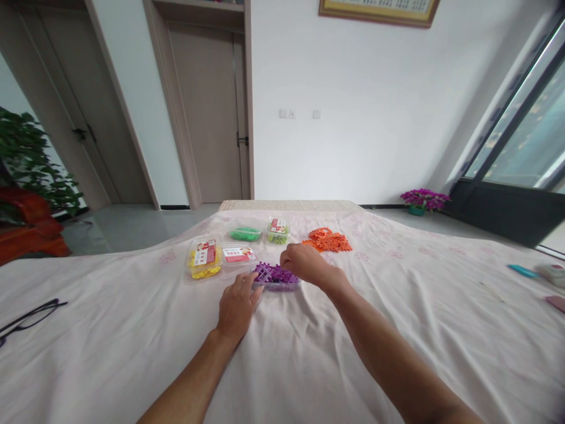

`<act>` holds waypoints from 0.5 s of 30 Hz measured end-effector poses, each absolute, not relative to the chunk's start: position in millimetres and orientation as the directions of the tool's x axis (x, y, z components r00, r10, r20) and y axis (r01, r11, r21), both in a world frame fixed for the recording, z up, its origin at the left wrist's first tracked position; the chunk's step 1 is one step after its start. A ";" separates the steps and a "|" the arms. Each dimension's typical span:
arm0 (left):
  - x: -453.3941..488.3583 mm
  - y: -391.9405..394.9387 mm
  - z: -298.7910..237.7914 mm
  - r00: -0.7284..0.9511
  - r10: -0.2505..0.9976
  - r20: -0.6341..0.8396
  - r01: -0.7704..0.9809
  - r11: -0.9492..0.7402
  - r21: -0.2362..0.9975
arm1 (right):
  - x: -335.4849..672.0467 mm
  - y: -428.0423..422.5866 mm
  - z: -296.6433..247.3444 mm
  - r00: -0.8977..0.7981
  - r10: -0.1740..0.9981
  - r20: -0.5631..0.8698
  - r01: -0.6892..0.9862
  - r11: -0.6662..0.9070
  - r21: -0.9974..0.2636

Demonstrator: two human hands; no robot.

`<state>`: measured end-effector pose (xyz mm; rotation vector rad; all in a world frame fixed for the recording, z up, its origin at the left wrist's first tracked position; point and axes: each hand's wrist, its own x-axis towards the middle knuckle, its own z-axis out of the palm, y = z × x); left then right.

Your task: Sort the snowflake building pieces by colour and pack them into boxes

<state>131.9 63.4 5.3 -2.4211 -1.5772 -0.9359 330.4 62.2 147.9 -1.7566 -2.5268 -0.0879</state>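
In front of me a clear plastic box point(279, 287) is filled with purple plastic pieces point(276, 273), some of them lattice-shaped. My left hand point(238, 303) grips the box's left end, thumb at the near side and fingers over the rim. Above the right part of the box is my right hand point(304, 262), fingers curled together; whatever they pinch, if anything, is hidden. The box's open lid with a red and white label point(239, 254) lies behind it on the left. Beyond my right hand a heap of orange pieces point(327, 240) rests on the cloth.
To the left stands a clear box of yellow pieces point(205, 262). Farther back are a box of green pieces point(245, 234) and one of light green pieces point(278, 232). Glasses point(33, 318) lie at far left, a blue object point(522, 271) at far right. The tablecloth point(353, 365) is wrinkled.
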 end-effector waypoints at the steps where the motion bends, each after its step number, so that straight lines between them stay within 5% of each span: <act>1: 132.0 63.3 5.7 0.274 0.793 0.544 0.857 -0.458 0.236 | 332.4 63.3 147.8 -0.361 0.929 0.079 0.932 0.362 -0.002; 9: 132.4 61.5 9.6 0.278 0.803 0.527 0.856 -0.456 0.244 | 340.5 87.2 139.0 -0.471 0.882 -0.033 0.882 0.469 -0.051; 15: 132.4 61.7 9.0 0.277 0.806 0.523 0.862 -0.449 0.235 | 336.5 86.4 140.0 -0.520 0.854 -0.033 0.850 0.521 0.081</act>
